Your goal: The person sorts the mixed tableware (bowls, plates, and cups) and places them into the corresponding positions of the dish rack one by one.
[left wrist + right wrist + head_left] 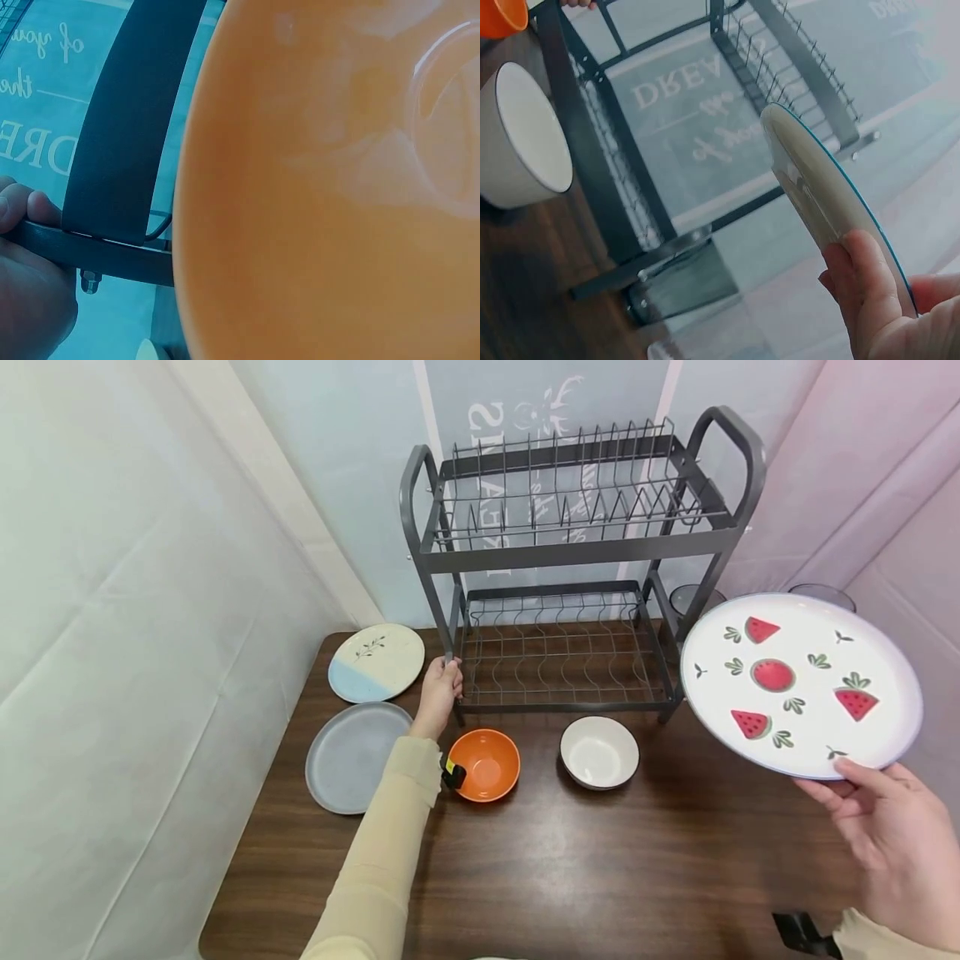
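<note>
My left hand (438, 697) grips the lower left front post of a dark grey two-tier dish rack (577, 557). In the left wrist view, its fingers curl round the dark bar while the orange bowl (322, 187) fills most of the picture. On the right, my right hand (896, 839) holds a large white plate (810, 647) with red watermelon slices and green leaves by its near rim, thumb over the face. The right wrist view catches this plate (817, 180) nearly edge-on, fingers against its underside. Both rack tiers hold no dishes.
A cream-and-blue plate (386, 656) and a grey plate (352, 760) lie left of the rack on the brown table (570, 877). A white bowl (600, 752) stands before the rack beside the orange one. Two glasses (686, 597) show behind at right. Pale cloth walls surround the table.
</note>
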Demonstrator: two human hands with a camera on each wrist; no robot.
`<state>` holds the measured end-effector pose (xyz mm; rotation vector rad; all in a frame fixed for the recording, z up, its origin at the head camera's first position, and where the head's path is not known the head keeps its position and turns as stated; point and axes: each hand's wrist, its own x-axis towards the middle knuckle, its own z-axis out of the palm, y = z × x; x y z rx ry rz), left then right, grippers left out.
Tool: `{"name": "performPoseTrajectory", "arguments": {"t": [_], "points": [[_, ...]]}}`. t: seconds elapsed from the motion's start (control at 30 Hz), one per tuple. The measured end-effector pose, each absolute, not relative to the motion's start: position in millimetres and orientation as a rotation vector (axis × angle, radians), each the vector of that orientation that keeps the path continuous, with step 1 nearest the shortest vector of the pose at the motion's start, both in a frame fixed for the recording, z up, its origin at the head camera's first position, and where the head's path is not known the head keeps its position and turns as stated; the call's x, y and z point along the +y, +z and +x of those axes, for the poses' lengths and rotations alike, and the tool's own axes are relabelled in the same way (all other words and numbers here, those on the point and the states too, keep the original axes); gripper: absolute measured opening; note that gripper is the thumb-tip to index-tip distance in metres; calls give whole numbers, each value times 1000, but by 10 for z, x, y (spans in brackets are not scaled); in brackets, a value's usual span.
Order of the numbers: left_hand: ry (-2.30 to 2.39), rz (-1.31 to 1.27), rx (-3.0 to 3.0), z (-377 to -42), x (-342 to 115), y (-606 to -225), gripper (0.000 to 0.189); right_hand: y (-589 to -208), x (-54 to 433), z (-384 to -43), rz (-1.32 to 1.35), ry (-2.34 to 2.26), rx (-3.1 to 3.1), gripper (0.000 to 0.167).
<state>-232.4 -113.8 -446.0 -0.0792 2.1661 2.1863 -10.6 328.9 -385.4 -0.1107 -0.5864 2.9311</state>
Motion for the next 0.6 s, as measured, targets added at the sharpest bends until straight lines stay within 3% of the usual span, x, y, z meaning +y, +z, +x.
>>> {"name": "performPoseTrajectory", "arguments": {"t": [0.6], "points": [[2193,-83,2132,-2311,-1139,-4450,24,-3468,3037,-240,-61,2886,-624,38]]}}
